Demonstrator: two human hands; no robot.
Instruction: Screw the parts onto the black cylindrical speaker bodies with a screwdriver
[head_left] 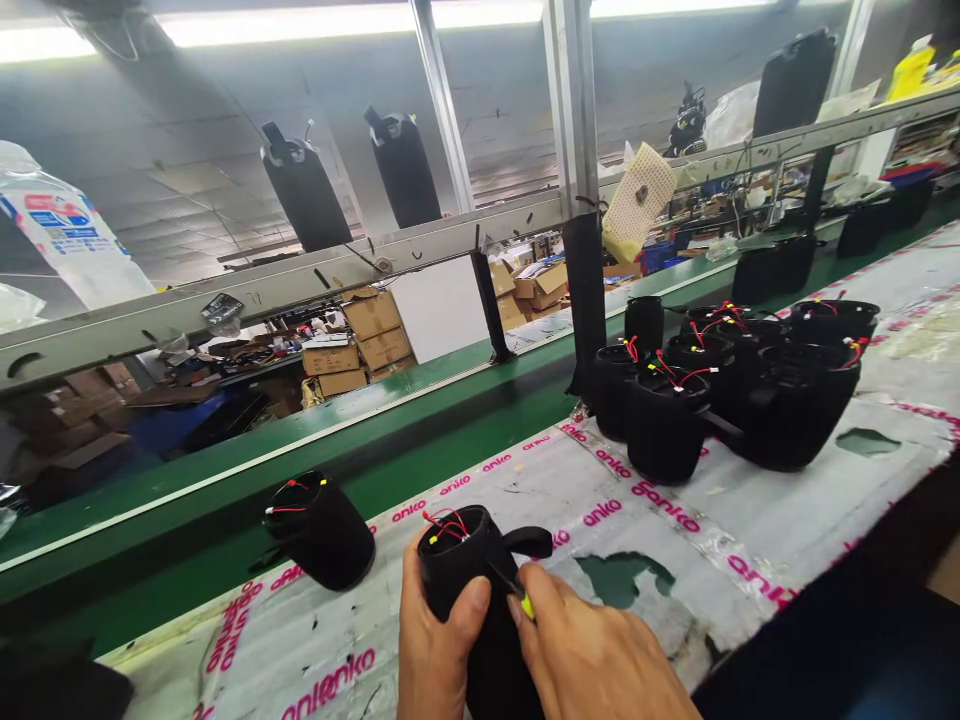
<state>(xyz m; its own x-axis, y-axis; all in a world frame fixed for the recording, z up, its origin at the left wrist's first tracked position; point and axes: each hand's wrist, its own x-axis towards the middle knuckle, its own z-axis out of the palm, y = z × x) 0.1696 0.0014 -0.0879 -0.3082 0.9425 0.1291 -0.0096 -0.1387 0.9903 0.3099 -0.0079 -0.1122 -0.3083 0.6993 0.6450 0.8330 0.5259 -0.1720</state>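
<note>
A black fabric-covered cylinder (502, 655) with an open top, red wires and small yellow connectors stands in front of me. My left hand (442, 635) is wrapped round its left side, thumb on the front. My right hand (577, 640) is closed on a small tool (527, 606) with a yellow part, held against the cylinder's upper right side. The tool's tip is hard to make out. A black strap loop (531, 541) sticks out to the right of the rim. Another black cylinder (330, 540) with wires stands to the left.
Several black cylinders with red wires stand at the right on the printed white sheet (600, 510). Behind runs a green conveyor (450, 430). A metal shelf rail (420, 250) crosses above, bearing a plastic bottle (67, 230) and speakers.
</note>
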